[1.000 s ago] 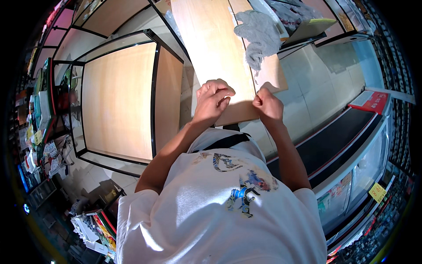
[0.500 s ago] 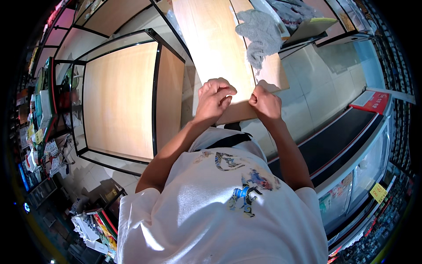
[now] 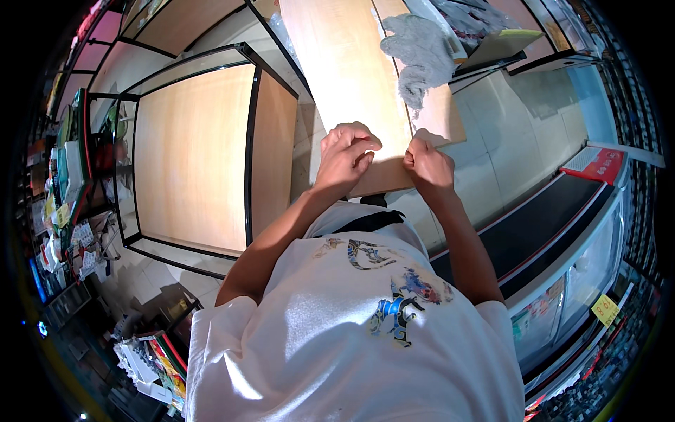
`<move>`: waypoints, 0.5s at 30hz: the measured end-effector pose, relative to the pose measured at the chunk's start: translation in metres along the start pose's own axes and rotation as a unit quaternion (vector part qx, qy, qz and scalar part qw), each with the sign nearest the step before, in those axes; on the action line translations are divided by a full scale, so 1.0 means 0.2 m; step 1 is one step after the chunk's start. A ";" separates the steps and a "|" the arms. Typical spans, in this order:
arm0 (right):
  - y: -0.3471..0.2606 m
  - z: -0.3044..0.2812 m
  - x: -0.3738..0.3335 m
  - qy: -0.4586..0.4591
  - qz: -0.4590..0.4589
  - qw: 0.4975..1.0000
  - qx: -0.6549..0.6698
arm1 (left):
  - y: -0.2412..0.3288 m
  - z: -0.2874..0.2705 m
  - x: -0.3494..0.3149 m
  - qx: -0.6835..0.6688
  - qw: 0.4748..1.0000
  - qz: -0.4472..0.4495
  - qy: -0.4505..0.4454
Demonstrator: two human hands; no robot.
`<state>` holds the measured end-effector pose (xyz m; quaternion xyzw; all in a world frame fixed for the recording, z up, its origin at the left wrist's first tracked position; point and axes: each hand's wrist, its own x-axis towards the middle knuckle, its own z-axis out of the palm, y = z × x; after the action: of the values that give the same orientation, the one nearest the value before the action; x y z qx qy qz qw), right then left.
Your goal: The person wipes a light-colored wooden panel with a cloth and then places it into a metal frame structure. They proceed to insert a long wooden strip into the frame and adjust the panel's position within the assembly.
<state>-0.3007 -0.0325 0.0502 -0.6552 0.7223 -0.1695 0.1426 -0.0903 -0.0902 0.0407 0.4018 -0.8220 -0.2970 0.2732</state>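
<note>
Both my hands are held up over the near end of a pale wooden tabletop (image 3: 330, 56). My left hand (image 3: 344, 156) has loosely curled fingers, with a gap between thumb and forefinger; nothing shows in that gap. To its right, my right hand (image 3: 430, 163) is closed, thumb pressed against the bent fingers. Whatever it may hold is hidden or too small to make out. The two hands are apart. Beyond the right hand, a crumpled grey cloth (image 3: 422, 60) lies across the seam of the tabletop, touched by neither hand.
On the left stands a wooden-panelled unit (image 3: 193, 162) with a black frame. A glass-fronted display case (image 3: 562, 309) with a dark top is on the right, bearing a red and white box (image 3: 598, 163). Plastic-wrapped goods (image 3: 478, 17) sit beyond the cloth. Pale tiles cover the floor (image 3: 510, 119).
The view has shifted very slightly. Both hands keep nearly the same pose and place over the tabletop, and the cloth lies as before.
</note>
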 end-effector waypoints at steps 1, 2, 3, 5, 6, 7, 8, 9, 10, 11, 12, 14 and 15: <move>0.01 0.01 0.01 -0.005 0.018 0.999 0.030 | 0.00 0.00 0.00 -0.004 1.000 -0.003 -0.001; 0.02 0.02 0.02 -0.010 0.036 0.998 0.060 | 0.00 0.00 0.01 -0.009 1.000 -0.002 -0.004; 0.02 0.01 0.03 0.019 0.053 0.994 0.097 | 0.00 -0.01 0.01 -0.014 1.000 -0.002 -0.006; 0.01 0.00 0.06 0.072 0.085 0.979 0.170 | 0.00 -0.01 0.00 -0.006 1.000 0.001 -0.001; 0.01 -0.01 0.08 0.072 0.073 0.981 0.166 | -0.01 0.00 0.00 0.006 1.000 0.006 0.007; 0.01 0.00 0.10 0.091 0.045 0.985 0.139 | -0.01 0.00 0.00 0.019 1.000 0.013 0.015; 0.01 0.00 0.12 0.109 0.017 0.988 0.111 | -0.01 0.00 0.00 0.007 1.000 0.005 0.009; 0.01 0.01 0.13 0.127 -0.012 0.988 0.083 | -0.01 0.01 0.00 -0.005 1.000 -0.002 0.003; 0.01 0.03 0.15 0.114 -0.011 0.992 0.057 | -0.01 0.01 0.00 -0.016 1.000 -0.008 -0.003; 0.02 0.05 0.16 0.102 -0.011 0.994 0.030 | -0.01 0.00 0.00 -0.016 1.000 -0.006 -0.005; 0.03 0.06 0.17 0.089 -0.010 0.996 0.004 | -0.01 0.00 0.00 -0.016 1.000 -0.004 -0.007; 0.05 0.08 0.19 0.084 0.003 0.996 0.028 | 0.00 -0.01 0.00 -0.011 1.000 -0.007 -0.009; 0.06 0.09 0.20 0.081 0.010 0.996 0.040 | -0.01 -0.01 0.00 -0.002 1.000 -0.003 -0.005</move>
<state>-0.3076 -0.0724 0.0297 -0.6259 0.7306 -0.2490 0.1111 -0.0891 -0.0916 0.0410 0.4023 -0.8213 -0.3016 0.2694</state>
